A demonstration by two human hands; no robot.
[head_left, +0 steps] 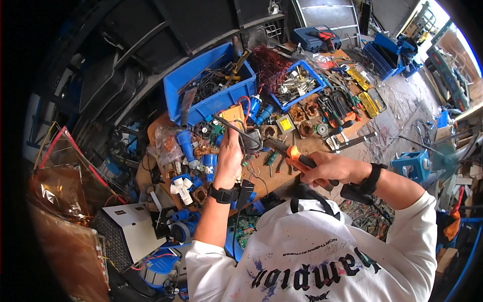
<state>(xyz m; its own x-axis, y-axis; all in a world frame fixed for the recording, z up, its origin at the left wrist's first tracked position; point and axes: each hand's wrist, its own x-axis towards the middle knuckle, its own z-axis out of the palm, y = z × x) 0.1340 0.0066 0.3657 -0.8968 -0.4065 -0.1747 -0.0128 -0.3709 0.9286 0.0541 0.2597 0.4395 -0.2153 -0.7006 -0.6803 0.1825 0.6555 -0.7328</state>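
In my left hand (229, 160) is a dark, blocky part (251, 142) with a thick black cable; the fingers are closed around it and its exact kind is not clear. My right hand (327, 169) is wrapped around the orange-and-black handles of a pair of pliers (296, 154). The metal jaws point left, close to the dark part; whether they touch it I cannot tell. Just behind my left fingers shows a yellow-orange block (233, 114). Blue industrial plugs (186, 145) lie beside my left wrist.
A blue crate (214, 106) of tools and scrap stands at the back, beside reddish wire (269, 64) and a blue tray (318, 86) of metal parts. Hand tools (336, 106) crowd the wooden tabletop's right. An open laptop-like device (132, 229) sits lower left.
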